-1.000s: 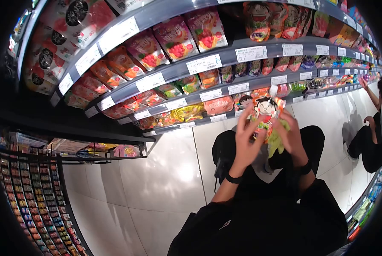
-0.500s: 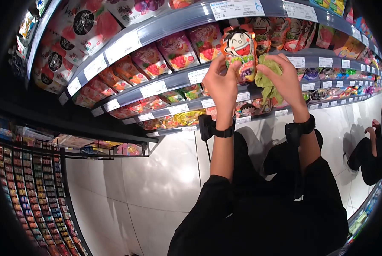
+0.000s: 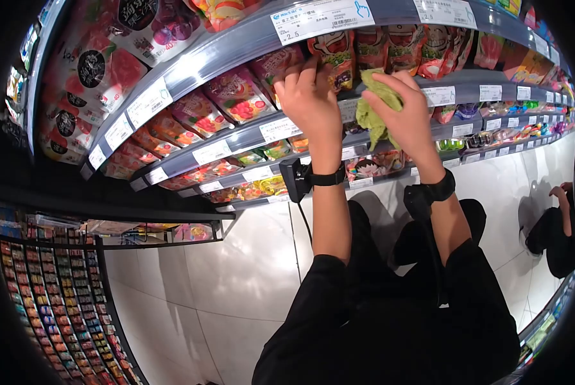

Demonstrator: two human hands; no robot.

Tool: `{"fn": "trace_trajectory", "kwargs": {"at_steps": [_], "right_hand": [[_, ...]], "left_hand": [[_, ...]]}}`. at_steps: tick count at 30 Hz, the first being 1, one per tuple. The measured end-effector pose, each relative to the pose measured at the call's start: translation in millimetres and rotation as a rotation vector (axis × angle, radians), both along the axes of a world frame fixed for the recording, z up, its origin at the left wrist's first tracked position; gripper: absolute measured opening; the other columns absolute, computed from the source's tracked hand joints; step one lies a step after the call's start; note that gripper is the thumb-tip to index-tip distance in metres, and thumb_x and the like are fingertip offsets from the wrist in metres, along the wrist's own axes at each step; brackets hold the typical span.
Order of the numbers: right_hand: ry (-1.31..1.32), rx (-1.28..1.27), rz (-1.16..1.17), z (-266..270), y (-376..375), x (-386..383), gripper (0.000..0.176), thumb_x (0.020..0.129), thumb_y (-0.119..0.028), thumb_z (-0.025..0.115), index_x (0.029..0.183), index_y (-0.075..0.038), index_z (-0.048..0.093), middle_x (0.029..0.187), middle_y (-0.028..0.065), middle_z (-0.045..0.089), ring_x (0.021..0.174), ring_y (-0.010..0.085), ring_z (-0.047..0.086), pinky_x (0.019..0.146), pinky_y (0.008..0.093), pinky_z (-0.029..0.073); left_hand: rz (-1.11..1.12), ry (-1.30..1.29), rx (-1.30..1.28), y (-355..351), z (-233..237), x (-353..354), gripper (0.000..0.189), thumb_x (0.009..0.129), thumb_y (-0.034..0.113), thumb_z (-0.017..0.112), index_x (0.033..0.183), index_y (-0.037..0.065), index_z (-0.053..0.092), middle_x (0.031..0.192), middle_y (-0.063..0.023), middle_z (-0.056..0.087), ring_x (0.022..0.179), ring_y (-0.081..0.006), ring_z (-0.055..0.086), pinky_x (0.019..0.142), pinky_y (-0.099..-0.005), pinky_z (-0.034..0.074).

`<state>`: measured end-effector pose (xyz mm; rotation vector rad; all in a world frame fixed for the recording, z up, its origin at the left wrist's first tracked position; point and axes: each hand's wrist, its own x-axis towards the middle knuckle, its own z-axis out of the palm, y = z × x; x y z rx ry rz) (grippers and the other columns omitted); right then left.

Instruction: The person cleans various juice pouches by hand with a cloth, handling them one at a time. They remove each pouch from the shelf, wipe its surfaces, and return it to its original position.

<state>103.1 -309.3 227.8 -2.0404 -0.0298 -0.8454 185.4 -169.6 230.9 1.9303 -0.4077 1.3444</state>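
Observation:
My left hand (image 3: 312,102) is raised at a shelf of snack pouches, its fingers apart and slightly blurred, with nothing seen in them. Just right of its fingertips stands a cartoon-face pouch (image 3: 340,61) in the shelf row, partly under the price strip. Purple-pink fruit candy bags (image 3: 236,93) lie to the left of this hand, one partly behind its fingers. A crumpled green cloth (image 3: 377,115) is gripped in my right hand (image 3: 403,112), in front of the shelf edge below the pouches.
More cartoon pouches (image 3: 406,48) line the row to the right. Price tags (image 3: 323,19) run along the curved shelf edges. A low black rack (image 3: 165,237) juts out at left, and a person in dark clothes (image 3: 557,231) is at far right.
The cartoon pouch that both hands held up is out of my left hand, and a similar one stands in the row. Both hands have shifted left; the right keeps the green cloth.

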Motion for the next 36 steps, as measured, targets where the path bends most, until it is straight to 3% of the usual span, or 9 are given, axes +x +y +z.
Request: {"fn": "trace_trajectory", "kwargs": {"at_steps": [3,7,15,19,21,24,27,33,36], "right_hand": [[-0.040,0.073,-0.048,-3,-17,-3,0.032,0.085,-0.015,0.079,0.112,0.001,0.071,0.096,0.0093,0.061,0.089,0.0201,0.064,0.081,0.0312,0.050],[-0.064,0.123,-0.120,-2,-34,1,0.034,0.086,-0.018,0.080,0.112,0.001,0.071,0.096,0.0091,0.061,0.087,0.0197,0.064,0.080,0.0309,0.050],[-0.008,-0.275,-0.383,18,-18,15,0.041,0.080,-0.037,0.083,0.105,-0.005,0.073,0.097,0.0073,0.062,0.085,0.0295,0.066,0.073,0.0397,0.052],[0.082,-0.292,-0.444,14,-19,28,0.035,0.082,-0.034,0.079,0.100,-0.005,0.073,0.093,0.0080,0.062,0.084,0.0318,0.066,0.071,0.0416,0.051],[-0.157,-0.153,-0.323,6,-30,33,0.026,0.083,-0.022,0.077,0.095,0.000,0.071,0.089,0.0099,0.062,0.080,0.0293,0.064,0.071,0.0389,0.050],[-0.252,0.076,-0.304,6,-38,25,0.021,0.085,-0.014,0.075,0.092,0.004,0.068,0.085,0.0101,0.060,0.075,0.0226,0.061,0.071,0.0338,0.047],[-0.227,0.276,-0.287,18,-42,12,0.021,0.087,-0.010,0.074,0.094,0.007,0.065,0.086,0.0083,0.059,0.075,0.0164,0.055,0.072,0.0295,0.045],[-0.123,0.353,-0.226,18,-51,-23,0.022,0.091,-0.012,0.074,0.095,0.008,0.064,0.087,0.0040,0.058,0.078,0.0101,0.053,0.073,0.0246,0.043],[-0.091,0.353,-0.188,15,-55,-38,0.019,0.092,-0.010,0.072,0.094,0.007,0.063,0.086,0.0032,0.055,0.079,0.0087,0.051,0.074,0.0229,0.041]], "left_hand": [[-0.113,0.029,-0.073,6,-3,6,0.012,0.079,0.004,0.075,0.091,0.006,0.077,0.088,-0.0102,0.073,0.080,-0.0290,0.066,0.075,-0.0376,0.050],[-0.058,0.040,-0.079,2,-3,6,0.015,0.078,0.000,0.074,0.090,0.006,0.078,0.086,-0.0100,0.074,0.080,-0.0276,0.067,0.077,-0.0373,0.050],[-0.116,0.026,-0.191,-4,0,7,0.014,0.078,-0.003,0.073,0.090,0.002,0.077,0.084,-0.0119,0.075,0.077,-0.0255,0.069,0.073,-0.0350,0.051],[-0.089,0.080,-0.212,-4,2,5,0.013,0.079,-0.003,0.073,0.090,0.002,0.077,0.084,-0.0126,0.075,0.076,-0.0256,0.069,0.072,-0.0347,0.051],[-0.095,0.095,-0.228,-5,2,4,0.013,0.079,-0.002,0.073,0.091,0.002,0.078,0.084,-0.0125,0.075,0.076,-0.0259,0.068,0.072,-0.0348,0.050],[-0.079,0.098,-0.244,-11,-3,6,0.013,0.079,-0.001,0.073,0.090,0.004,0.078,0.083,-0.0120,0.074,0.076,-0.0261,0.067,0.073,-0.0353,0.050],[-0.037,0.070,-0.216,-15,-7,7,0.012,0.079,0.001,0.074,0.089,0.005,0.078,0.082,-0.0107,0.074,0.078,-0.0267,0.065,0.074,-0.0370,0.048],[0.063,0.121,-0.140,-12,-4,2,0.010,0.079,0.002,0.073,0.087,0.006,0.077,0.083,-0.0090,0.075,0.079,-0.0284,0.065,0.074,-0.0389,0.048],[0.031,0.019,-0.071,-11,-5,-1,0.013,0.079,0.000,0.075,0.090,0.006,0.074,0.088,-0.0098,0.070,0.075,-0.0260,0.061,0.072,-0.0368,0.047]]}}
